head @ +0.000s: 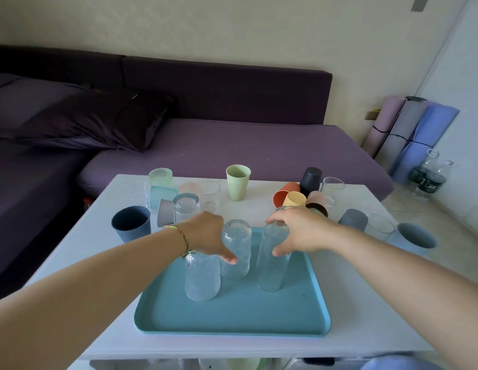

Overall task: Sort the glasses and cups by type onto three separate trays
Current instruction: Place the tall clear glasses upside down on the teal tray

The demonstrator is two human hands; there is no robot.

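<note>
3 glasses [236, 249] on tray [232, 319]; cups [293, 198] behind.

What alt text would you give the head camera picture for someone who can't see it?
A person's left hand grips the middle glass and the right hand a taller glass, both clear and standing on a blue tray. A third glass stands beside them; coloured cups crowd the white table behind.
</note>
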